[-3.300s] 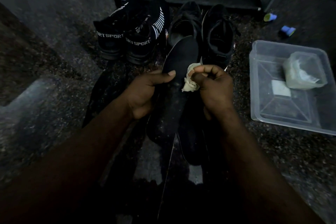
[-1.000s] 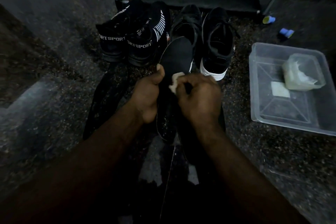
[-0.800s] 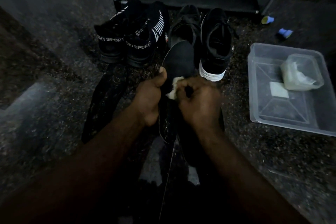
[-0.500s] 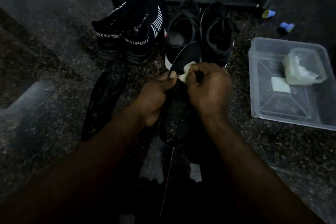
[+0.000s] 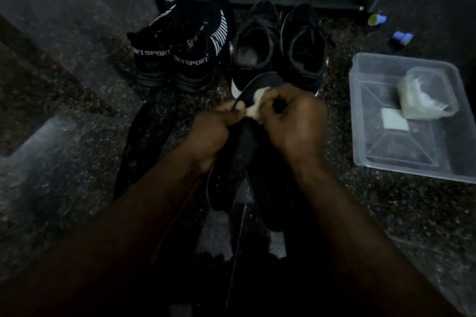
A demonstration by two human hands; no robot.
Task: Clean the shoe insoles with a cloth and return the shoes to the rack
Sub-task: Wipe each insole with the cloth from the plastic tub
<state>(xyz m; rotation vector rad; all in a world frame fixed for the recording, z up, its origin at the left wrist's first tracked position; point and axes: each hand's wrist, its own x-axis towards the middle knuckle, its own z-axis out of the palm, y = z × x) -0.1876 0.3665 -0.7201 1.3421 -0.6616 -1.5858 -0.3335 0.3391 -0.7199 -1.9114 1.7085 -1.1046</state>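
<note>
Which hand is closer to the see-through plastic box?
Right. The right hand, gripping the cloth, is left of the box, not touching; the left hand, holding the insole, is farther left.

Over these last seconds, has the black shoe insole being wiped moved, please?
Yes. The insole has drawn back towards the person: its tip covered the left black lace-up shoe's opening, now only its heel.

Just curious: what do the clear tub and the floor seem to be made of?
The tub looks like clear, glossy plastic: the things inside show through its walls. The floor seems to be polished speckled stone, perhaps granite: it gives pale reflections.
</note>
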